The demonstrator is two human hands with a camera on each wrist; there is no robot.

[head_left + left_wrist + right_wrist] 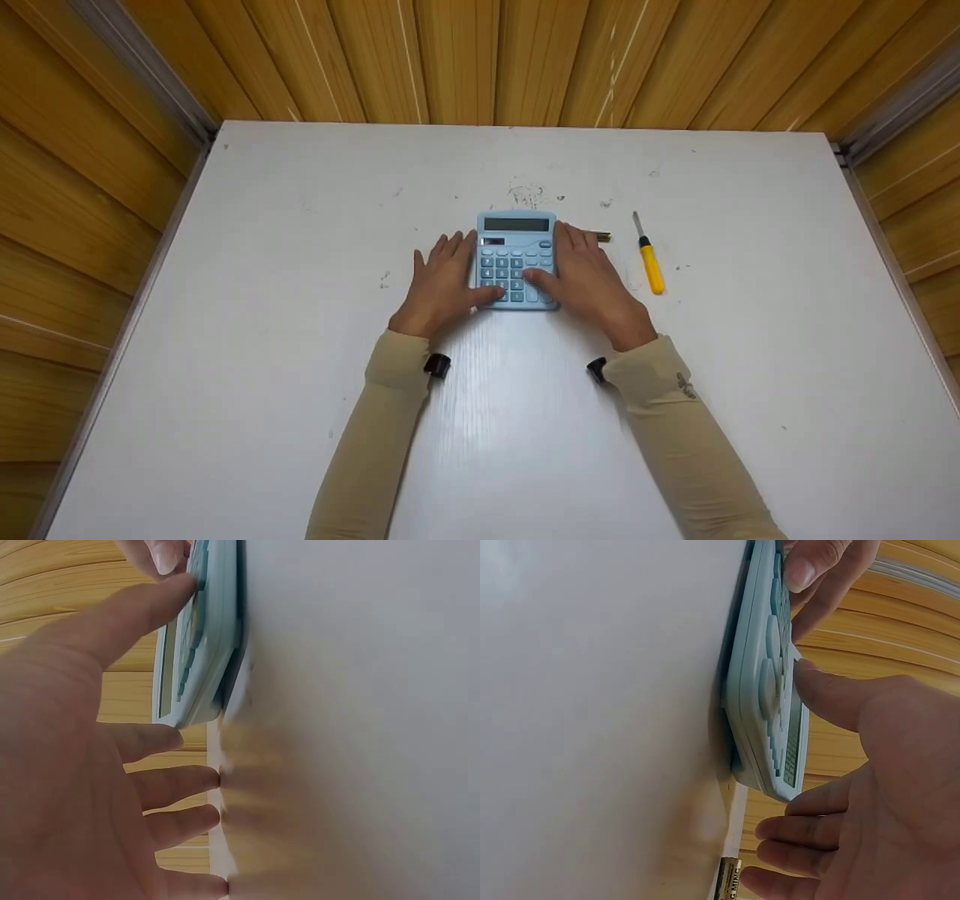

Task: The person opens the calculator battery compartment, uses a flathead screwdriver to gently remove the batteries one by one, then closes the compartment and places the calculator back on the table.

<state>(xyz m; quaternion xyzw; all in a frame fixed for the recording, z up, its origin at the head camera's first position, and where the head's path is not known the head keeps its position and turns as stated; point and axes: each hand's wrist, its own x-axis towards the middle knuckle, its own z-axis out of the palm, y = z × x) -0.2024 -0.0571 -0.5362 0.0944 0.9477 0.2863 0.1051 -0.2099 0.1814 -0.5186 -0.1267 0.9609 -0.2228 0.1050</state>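
A light blue calculator [517,260] lies face up on the white table, its display at the far end. My left hand [442,289] is at its left side, the thumb on the lower keys. In the left wrist view the other fingers [176,786] are spread and straight, with tips down at the tabletop. At the right side is my right hand [592,277], its thumb resting on keys near the middle. The right wrist view shows that hand's straight fingers [802,831] beside the calculator's far corner.
A screwdriver [649,259] with a yellow handle lies right of the right hand. Just past that hand's fingers is a gold and black battery [604,237], partly hidden. The white table [300,210] has dark scuffs, and wood-patterned panels [457,60] stand behind it.
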